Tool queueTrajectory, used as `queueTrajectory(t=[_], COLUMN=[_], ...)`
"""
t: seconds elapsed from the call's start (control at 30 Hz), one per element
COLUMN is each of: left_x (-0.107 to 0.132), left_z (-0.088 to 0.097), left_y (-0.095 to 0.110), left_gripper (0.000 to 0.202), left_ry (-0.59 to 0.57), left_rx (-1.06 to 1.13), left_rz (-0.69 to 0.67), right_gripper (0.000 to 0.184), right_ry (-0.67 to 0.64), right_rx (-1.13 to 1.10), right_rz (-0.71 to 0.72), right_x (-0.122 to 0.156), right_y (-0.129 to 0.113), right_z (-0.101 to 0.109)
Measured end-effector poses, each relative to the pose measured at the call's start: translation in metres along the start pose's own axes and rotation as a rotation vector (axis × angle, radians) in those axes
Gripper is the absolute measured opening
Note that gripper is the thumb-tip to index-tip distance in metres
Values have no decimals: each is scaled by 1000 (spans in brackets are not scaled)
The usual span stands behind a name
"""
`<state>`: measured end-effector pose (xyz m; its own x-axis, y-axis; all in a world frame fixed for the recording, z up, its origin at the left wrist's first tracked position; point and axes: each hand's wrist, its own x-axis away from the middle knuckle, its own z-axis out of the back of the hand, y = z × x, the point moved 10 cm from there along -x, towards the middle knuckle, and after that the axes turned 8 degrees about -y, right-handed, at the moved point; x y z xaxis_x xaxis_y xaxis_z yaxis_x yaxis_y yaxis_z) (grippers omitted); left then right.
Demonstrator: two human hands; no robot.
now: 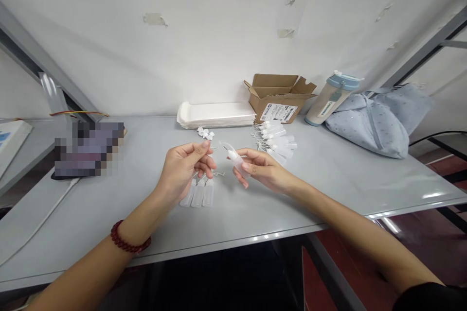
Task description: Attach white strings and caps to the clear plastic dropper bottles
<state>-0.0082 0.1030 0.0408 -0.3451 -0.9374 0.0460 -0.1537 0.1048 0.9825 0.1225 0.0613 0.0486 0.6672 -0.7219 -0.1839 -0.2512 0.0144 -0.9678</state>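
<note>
My right hand (260, 169) is closed around a small translucent dropper bottle (235, 157), its thin nozzle pointing up and left. My left hand (186, 165) pinches a tiny white cap (206, 142) between thumb and forefinger, close to the nozzle. Below my left hand three similar small bottles (199, 193) lie side by side on the grey table (328, 184). A heap of several more bottles (277, 140) lies behind my right hand. A few loose white caps (205, 132) lie just beyond my left hand.
A stack of white trays (217, 114) and an open cardboard box (279, 97) stand at the back by the wall. A lidded tumbler (330, 98) leans against a pale blue bag (379, 119) at the right. A white cable (40, 223) runs across the left side.
</note>
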Motion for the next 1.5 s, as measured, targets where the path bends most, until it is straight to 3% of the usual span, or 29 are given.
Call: queueTrajectory(t=[0.2, 0.47, 0.63, 0.83, 0.93, 1.23, 1.37, 1.5], left_x=[4, 7, 9, 9, 10, 20, 18, 11], left_z=[-24, -40, -45, -46, -47, -56, -53, -44], left_y=[15, 15, 21, 19, 20, 35, 33, 23], left_gripper=[21, 21, 22, 33, 31, 7, 5, 16], left_ry=[-145, -286, -280, -240, -255, -365, -369, -274], left_rx=[-186, -487, -711, -918, -919, -694, -541, -519], left_rz=[-137, -124, -264, -344, -369, -504, -449, -309], right_gripper=[31, 30, 33, 30, 32, 45, 54, 57], right_ry=[4, -33, -22, 3, 14, 9, 29, 50], right_rx=[31, 104, 150, 474, 402, -256, -270, -197], right_rz=[-25, -110, -142, -185, -193, -255, -229, -196], right_x=[0, 3, 4, 6, 6, 4, 3, 4], right_y=[2, 13, 15, 8, 10, 26, 23, 18], right_z=[0, -2, -1, -4, -4, -4, -3, 2])
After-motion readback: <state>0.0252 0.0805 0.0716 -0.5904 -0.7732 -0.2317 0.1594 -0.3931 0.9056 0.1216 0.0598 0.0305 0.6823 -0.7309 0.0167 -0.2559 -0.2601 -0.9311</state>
